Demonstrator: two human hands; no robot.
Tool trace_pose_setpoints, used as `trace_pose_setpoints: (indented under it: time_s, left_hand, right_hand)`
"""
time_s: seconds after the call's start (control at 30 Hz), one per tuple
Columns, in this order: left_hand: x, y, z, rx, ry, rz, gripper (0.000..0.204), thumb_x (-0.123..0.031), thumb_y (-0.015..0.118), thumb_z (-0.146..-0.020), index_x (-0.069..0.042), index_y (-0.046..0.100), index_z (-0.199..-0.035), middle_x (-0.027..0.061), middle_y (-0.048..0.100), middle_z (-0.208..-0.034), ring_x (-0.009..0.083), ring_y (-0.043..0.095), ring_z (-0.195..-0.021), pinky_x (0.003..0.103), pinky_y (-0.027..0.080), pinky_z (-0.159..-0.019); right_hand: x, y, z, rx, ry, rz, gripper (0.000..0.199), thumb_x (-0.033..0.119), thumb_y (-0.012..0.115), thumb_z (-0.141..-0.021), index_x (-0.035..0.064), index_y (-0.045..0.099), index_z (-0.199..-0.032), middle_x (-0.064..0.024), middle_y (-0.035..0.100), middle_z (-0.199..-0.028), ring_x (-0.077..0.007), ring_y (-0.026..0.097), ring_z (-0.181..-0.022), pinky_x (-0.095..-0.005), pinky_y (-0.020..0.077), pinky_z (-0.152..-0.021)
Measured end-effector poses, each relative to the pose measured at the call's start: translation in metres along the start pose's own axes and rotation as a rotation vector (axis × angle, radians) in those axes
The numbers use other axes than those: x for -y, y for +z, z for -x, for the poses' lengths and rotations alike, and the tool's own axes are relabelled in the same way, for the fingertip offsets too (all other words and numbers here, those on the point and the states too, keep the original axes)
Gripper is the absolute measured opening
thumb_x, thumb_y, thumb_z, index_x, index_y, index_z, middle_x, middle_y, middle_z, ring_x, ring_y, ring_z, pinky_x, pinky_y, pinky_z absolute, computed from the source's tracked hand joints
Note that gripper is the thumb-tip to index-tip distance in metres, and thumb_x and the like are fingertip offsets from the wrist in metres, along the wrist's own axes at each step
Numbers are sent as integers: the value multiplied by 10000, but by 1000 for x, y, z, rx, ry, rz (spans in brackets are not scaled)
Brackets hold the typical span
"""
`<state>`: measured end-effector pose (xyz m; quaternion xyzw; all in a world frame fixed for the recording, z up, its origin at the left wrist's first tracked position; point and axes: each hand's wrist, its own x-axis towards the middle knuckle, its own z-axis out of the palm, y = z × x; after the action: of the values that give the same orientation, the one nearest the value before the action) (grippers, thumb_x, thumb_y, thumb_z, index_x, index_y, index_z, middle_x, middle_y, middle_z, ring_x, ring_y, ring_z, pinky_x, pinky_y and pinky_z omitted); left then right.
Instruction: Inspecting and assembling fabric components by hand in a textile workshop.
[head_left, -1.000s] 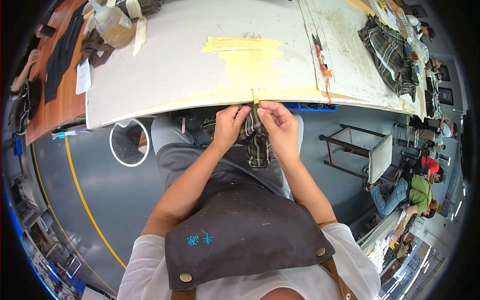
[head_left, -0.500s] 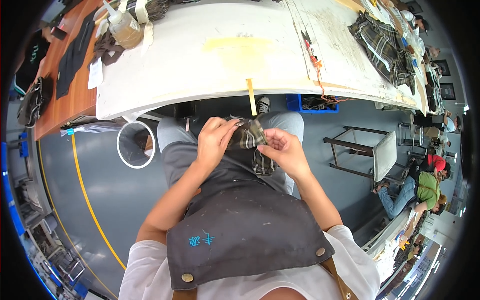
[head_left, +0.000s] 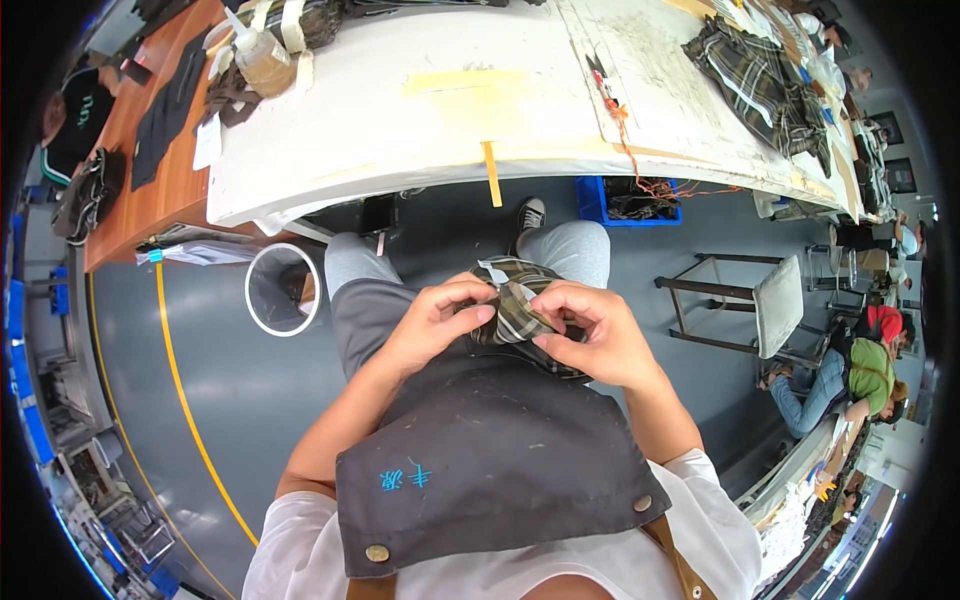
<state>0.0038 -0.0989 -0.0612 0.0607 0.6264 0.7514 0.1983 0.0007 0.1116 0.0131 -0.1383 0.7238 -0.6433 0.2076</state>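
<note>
I sit back from a white worktable (head_left: 380, 140) with a small piece of plaid fabric (head_left: 515, 312) in my lap, over a dark grey apron (head_left: 490, 450). My left hand (head_left: 435, 322) pinches the fabric's left side with thumb and fingers. From the right, my right hand (head_left: 590, 335) grips the same piece, fingers curled over it. A small white tag shows at the fabric's top edge. A strip of yellow tape (head_left: 491, 172) hangs off the table's front edge above my knees.
A white-rimmed bin (head_left: 282, 290) stands on the grey floor at my left. A blue crate (head_left: 630, 200) sits under the table. Scissors (head_left: 606, 78) and plaid cloth (head_left: 765, 85) lie on the table. A metal stool (head_left: 760, 305) and a seated person (head_left: 850, 375) are at right.
My hands have come down from the table edge into my lap with the plaid piece. The view has tilted so the table sits higher in the picture.
</note>
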Motion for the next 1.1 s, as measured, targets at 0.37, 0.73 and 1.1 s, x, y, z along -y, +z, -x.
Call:
trace_pose_setpoints:
  time_s: [0.37,0.73,1.1]
  left_hand:
    - [3,4,14,255,-134,994,819,-223,821,-605,53,402,-1253,159,545,-1170,254,558,-1044,407,422,-929]
    - [-39,9,3,239,-61,1006,421,-112,679,-738,46,516,-1092,107,587,-1018,215,568,-967,351,449,-855]
    - [-32,13,-1,271,-44,1106,464,-161,638,-768,24,477,-1162,134,547,-1108,252,544,-1043,401,445,-903]
  right_hand:
    - [34,-14,-7,5,-143,199,177,-31,662,-671,20,595,-827,-8,529,-694,-86,473,-592,-231,402,-538]
    - [40,-8,-23,47,-167,160,262,3,706,-661,55,590,-890,-4,512,-833,-95,466,-743,-223,398,-662]
    - [39,21,-47,49,-98,-130,64,68,618,-822,32,572,-848,42,434,-754,-21,409,-692,-183,360,-640]
